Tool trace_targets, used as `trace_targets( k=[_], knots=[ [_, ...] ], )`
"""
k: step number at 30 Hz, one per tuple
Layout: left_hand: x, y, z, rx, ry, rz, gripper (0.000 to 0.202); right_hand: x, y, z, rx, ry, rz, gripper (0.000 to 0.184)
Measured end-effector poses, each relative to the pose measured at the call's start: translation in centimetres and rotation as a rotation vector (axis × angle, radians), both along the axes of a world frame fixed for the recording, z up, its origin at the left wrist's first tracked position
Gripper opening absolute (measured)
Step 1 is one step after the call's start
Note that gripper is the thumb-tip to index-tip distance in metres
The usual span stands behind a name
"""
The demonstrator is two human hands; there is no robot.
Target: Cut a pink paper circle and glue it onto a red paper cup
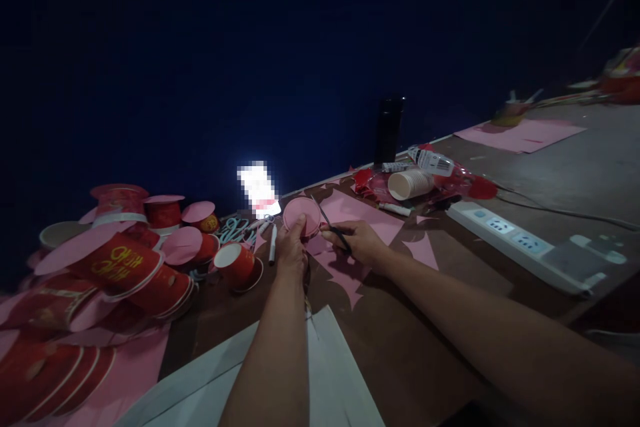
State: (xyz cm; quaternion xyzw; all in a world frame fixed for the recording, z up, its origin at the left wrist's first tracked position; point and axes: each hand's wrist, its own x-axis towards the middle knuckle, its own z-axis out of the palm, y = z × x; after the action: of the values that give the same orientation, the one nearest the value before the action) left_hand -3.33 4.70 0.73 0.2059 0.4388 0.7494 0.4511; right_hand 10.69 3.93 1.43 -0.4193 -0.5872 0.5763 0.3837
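Observation:
My left hand (291, 248) pinches a round pink paper disc (302, 214) and holds it up above the brown table (400, 320). My right hand (361, 243) is closed round the handles of black scissors (331, 224), whose blades point at the right edge of the disc. Pink paper scraps (345, 273) and a larger pink sheet (363, 212) lie under and beside both hands.
Red paper cups (120, 267), several capped with pink discs, pile up at the left. A marker (273, 243) and pale scissors (233, 229) lie near them. A white power strip (525, 240), a toppled paper cup (410, 183), a bottle (433, 161) and a black flask (389, 128) sit to the right. White paper (260, 380) lies at the near edge.

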Motion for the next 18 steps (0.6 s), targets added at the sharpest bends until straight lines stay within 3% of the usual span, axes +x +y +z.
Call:
trace_targets(
  k=[18],
  knots=[
    [-0.09,-0.03,0.47,-0.061,-0.079,0.03,0.027,-0.15,-0.27,0.32,-0.017,0.02,0.015,0.049]
  ],
)
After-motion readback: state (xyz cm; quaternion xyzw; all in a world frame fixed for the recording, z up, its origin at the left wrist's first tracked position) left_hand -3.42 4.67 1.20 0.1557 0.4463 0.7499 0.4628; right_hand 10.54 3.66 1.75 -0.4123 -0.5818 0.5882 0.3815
